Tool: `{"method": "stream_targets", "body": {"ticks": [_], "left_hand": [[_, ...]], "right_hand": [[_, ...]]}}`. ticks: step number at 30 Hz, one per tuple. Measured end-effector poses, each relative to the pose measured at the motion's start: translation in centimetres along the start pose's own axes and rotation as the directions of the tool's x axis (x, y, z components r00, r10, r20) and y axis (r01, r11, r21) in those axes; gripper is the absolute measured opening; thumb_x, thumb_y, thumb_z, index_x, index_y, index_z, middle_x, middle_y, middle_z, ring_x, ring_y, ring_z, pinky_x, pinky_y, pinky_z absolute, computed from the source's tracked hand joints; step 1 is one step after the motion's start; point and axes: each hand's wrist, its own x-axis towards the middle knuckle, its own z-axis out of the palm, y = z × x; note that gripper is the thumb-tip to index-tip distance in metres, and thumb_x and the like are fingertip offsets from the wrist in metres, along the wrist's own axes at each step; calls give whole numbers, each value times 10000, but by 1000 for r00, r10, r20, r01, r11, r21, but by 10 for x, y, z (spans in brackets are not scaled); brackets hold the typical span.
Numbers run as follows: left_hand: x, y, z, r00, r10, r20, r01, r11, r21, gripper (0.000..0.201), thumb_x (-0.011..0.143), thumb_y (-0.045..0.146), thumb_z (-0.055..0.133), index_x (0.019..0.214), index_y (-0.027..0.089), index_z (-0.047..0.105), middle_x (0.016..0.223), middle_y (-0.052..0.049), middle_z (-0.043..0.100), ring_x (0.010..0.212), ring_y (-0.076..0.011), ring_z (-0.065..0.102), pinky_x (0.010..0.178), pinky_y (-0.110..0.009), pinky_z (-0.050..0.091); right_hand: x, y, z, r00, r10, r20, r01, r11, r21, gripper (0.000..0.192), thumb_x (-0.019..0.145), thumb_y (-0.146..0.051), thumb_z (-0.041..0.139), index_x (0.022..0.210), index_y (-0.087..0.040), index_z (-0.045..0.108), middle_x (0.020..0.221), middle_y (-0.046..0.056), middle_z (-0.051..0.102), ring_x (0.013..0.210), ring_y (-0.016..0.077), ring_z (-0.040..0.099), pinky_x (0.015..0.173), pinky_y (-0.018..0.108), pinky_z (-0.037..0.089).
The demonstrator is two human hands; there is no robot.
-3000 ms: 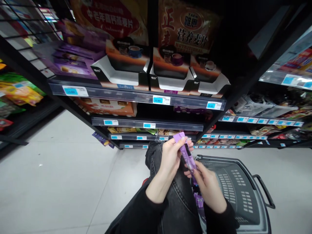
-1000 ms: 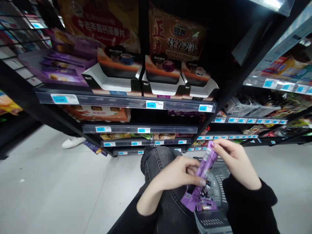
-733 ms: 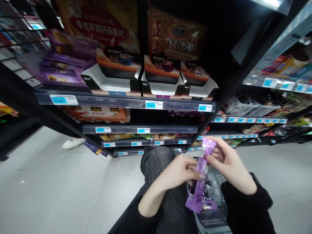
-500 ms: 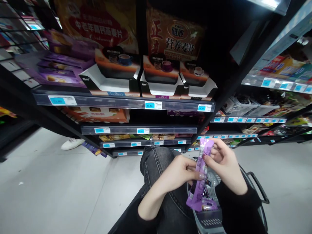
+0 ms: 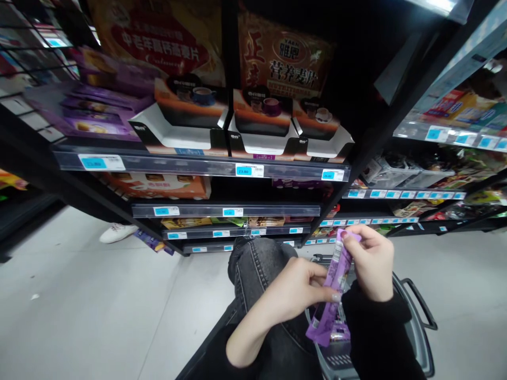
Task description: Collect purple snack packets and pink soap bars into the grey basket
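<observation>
A long purple snack packet (image 5: 331,295) is held upright between both hands, over a raised knee in dark jeans (image 5: 253,261). My left hand (image 5: 295,287) pinches its middle with the fingertips. My right hand (image 5: 370,259) grips its top end. A second purple packet (image 5: 336,333) lies just below, inside a grey shopping basket (image 5: 415,338) on the floor at my right.
Black store shelves (image 5: 214,168) with blue price tags stand directly ahead, holding drink-mix boxes (image 5: 186,113) and large cereal bags (image 5: 285,53). More shelves run to the right (image 5: 435,195). Another person's white shoe (image 5: 116,232) rests on the pale floor at left.
The packet was turned end over end; my right hand rose from its lower end to its top, and my left hand dropped to its middle. Over the last second both hands lowered slightly.
</observation>
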Motion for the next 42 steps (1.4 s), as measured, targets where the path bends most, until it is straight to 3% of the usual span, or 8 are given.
{"method": "stream_targets", "body": {"ticks": [8, 16, 20, 25, 30, 33, 37, 42], "left_hand": [[10, -1, -2, 979, 94, -179, -141, 951, -276, 150, 707, 261, 703, 679, 120, 663, 601, 22, 541, 566, -92, 449, 531, -195, 365], [15, -11, -17, 823, 58, -564, -401, 763, -507, 246, 695, 279, 764, 898, 145, 727, 753, -33, 704, 655, -126, 641, 541, -176, 527], [14, -9, -29, 775, -2, -632, -445, 708, -548, 329, 646, 292, 804, 922, 130, 726, 774, -41, 717, 626, -112, 645, 512, -156, 537], [11, -8, -27, 730, 71, -680, -473, 770, -429, 318, 687, 286, 788, 969, 156, 716, 824, -37, 735, 687, -116, 671, 563, -145, 550], [8, -9, -14, 801, 97, -591, -411, 806, -425, 286, 712, 283, 772, 964, 163, 709, 852, -38, 740, 743, -154, 690, 590, -181, 565], [10, -9, -11, 842, 117, -527, -406, 781, -475, 326, 725, 296, 762, 1010, 155, 686, 866, -57, 739, 794, -186, 698, 612, -203, 566], [11, -5, -10, 874, 145, -463, -433, 663, -610, 407, 787, 370, 699, 1112, 144, 604, 950, -107, 729, 865, -228, 696, 723, -285, 566], [10, 4, -5, 896, 157, -415, -442, 392, -807, 574, 810, 593, 569, 1186, 162, 512, 1150, -173, 650, 958, -290, 664, 871, -491, 515]], "right_hand": [[-2, 2, -1, 981, -17, 193, 16, 1000, 6, 270, 752, -348, 648, 948, -165, 614, 821, 55, 673, 663, 140, 623, 557, 240, 532], [-45, 23, -4, 921, -63, 384, 142, 973, -181, 231, 847, -285, 574, 1068, -221, 598, 866, 27, 711, 719, 141, 684, 664, 238, 585], [-55, 30, -8, 931, -3, 366, 6, 1000, -7, 119, 864, -289, 570, 901, -197, 634, 617, -2, 673, 557, 124, 660, 565, 195, 568], [-58, 30, -10, 946, 58, 319, -151, 949, 276, 282, 861, -391, 563, 1048, -185, 604, 889, 96, 708, 716, 192, 688, 592, 297, 584], [-58, 24, -5, 993, 112, 50, -113, 993, 29, 260, 751, -391, 700, 862, -178, 601, 600, -29, 538, 508, 96, 530, 464, 197, 460], [-56, 26, -6, 990, -106, 93, 117, 986, -121, 128, 825, -325, 628, 851, -201, 645, 664, -13, 555, 589, 102, 550, 522, 201, 469], [-60, 35, -10, 831, -549, 90, 526, 724, -445, 135, 830, -118, 615, 905, -213, 675, 766, 9, 656, 681, 107, 616, 630, 218, 475], [-77, 36, -10, 635, -757, 155, 648, 412, -641, 613, 788, 9, 605, 1317, -287, 518, 844, 38, 716, 719, 190, 665, 683, 310, 513]]}}
